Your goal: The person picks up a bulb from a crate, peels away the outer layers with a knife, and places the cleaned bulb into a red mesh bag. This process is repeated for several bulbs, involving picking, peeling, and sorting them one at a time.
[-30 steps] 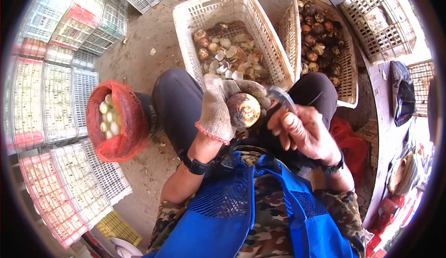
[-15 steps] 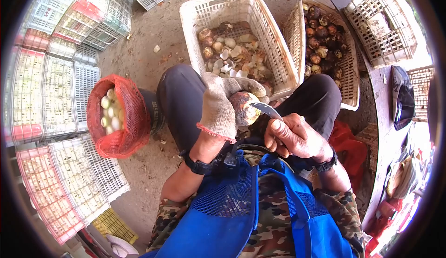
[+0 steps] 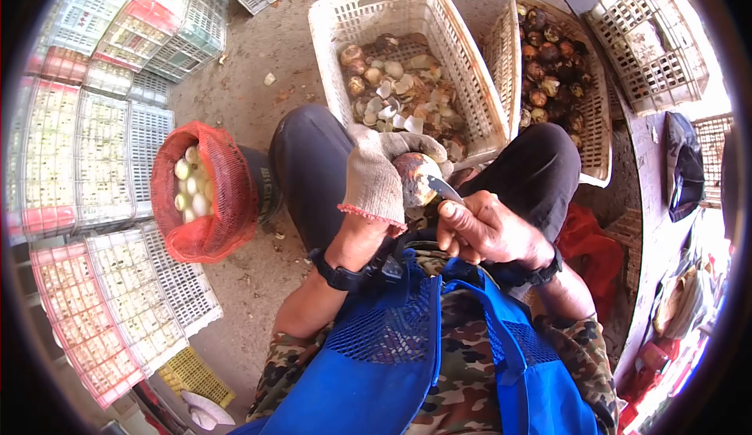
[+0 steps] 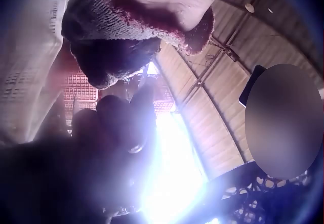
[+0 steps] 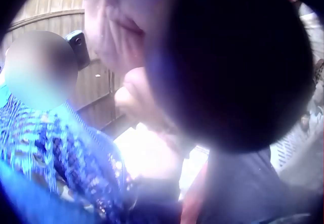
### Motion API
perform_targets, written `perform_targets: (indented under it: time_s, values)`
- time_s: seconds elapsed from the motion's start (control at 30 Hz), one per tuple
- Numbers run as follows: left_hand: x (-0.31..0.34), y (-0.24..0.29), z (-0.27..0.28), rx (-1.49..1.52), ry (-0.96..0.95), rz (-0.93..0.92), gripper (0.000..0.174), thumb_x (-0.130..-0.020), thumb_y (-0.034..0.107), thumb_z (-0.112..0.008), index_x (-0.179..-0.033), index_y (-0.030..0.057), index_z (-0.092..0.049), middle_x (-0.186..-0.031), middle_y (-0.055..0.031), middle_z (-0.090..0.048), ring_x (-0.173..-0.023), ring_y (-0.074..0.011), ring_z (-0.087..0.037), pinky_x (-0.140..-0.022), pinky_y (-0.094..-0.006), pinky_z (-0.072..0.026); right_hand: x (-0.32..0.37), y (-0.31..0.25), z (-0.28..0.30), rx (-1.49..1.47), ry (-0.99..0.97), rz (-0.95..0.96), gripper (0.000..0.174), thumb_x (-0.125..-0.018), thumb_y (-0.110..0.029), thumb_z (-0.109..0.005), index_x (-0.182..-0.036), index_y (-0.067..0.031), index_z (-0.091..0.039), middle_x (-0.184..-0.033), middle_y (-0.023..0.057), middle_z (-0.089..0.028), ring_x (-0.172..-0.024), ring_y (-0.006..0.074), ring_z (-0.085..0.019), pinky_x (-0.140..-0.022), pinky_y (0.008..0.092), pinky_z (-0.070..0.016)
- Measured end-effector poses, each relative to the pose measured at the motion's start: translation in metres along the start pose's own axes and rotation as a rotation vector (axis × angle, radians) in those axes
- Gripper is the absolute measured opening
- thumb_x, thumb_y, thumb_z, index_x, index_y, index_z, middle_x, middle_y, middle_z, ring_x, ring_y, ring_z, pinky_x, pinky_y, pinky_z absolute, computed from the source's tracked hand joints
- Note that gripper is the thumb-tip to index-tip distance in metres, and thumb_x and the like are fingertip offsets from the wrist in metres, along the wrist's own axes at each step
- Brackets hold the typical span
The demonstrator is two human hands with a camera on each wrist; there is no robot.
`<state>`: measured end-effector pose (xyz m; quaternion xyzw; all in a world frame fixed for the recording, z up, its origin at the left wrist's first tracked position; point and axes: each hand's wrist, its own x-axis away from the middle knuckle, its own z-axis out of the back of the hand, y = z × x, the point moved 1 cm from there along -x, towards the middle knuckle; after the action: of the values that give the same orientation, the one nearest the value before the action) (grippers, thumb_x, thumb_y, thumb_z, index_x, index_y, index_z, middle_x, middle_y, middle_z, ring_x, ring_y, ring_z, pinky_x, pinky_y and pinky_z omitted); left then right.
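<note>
In the head view, a gloved left hand (image 3: 374, 173) grips a round, fist-sized, brown-skinned piece of produce (image 3: 415, 175) with pale, yellowish patches, fingers curled over its far side. A bare right hand (image 3: 487, 227) holds a knife (image 3: 445, 190), its handle hidden in the fist and its short, dark blade against the pale patch. The left wrist view shows the knitted glove (image 4: 126, 24) from below, dark against bright light. In the right wrist view a large dark shape covers much of the picture, beside part of the right hand (image 5: 114, 27).
Ahead of the knees stands a white crate (image 3: 487, 118) with peelings and several round pieces. Another crate (image 3: 599, 133) at its right holds many dark, unpeeled ones. A red mesh bag (image 3: 207, 239) with pale, peeled pieces stands at the left, near stacked crates (image 3: 106, 153).
The right hand has moved leftward and brought the knife blade from beside the round piece onto its pale patch. The left hand keeps its grip. The whole view has shifted slightly.
</note>
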<state>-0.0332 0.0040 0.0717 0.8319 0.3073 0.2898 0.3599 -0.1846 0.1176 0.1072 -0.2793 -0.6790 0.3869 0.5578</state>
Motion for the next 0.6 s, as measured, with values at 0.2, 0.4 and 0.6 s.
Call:
perform_targets:
  time_s: [0.2,0.4,0.6]
  values:
    - [0.014,-0.009,-0.016,0.162,0.030,-0.144,0.032,-0.097,0.028,-0.065,-0.110,-0.0003,-0.062,-0.099,-0.0139,-0.072,-0.089,-0.0189,-0.071,-0.072,-0.0270,-0.0595,-0.011,0.011,-0.034,-0.255,0.135,0.069,0.061,-0.107,-0.048,-0.040,-0.081,0.0006,-0.066,-0.062,0.0050,-0.061,-0.045,0.0090,-0.053,-0.041,0.0245,-0.0426]
    - [-0.005,-0.005,-0.013,0.448,-0.041,0.213,0.089,-0.094,0.076,-0.028,-0.113,-0.0036,-0.064,-0.106,-0.0199,-0.071,-0.095,-0.0294,-0.071,-0.083,-0.0384,-0.0601,0.002,-0.006,-0.007,-0.128,0.001,-0.019,0.060,-0.104,-0.052,-0.044,-0.083,-0.0008,-0.068,-0.066,0.0035,-0.063,-0.049,0.0084,-0.055,-0.046,0.0237,-0.0453]
    - [-0.011,-0.008,0.012,0.372,-0.379,0.410,0.105,-0.088,0.085,-0.026,-0.110,-0.0104,-0.064,-0.095,-0.0236,-0.072,-0.081,-0.0294,-0.074,-0.076,-0.0380,-0.0618,0.007,-0.015,0.008,0.028,-0.176,-0.032,0.062,-0.102,-0.055,-0.045,-0.085,-0.0013,-0.071,-0.070,0.0038,-0.067,-0.053,0.0077,-0.058,-0.050,0.0241,-0.0474]
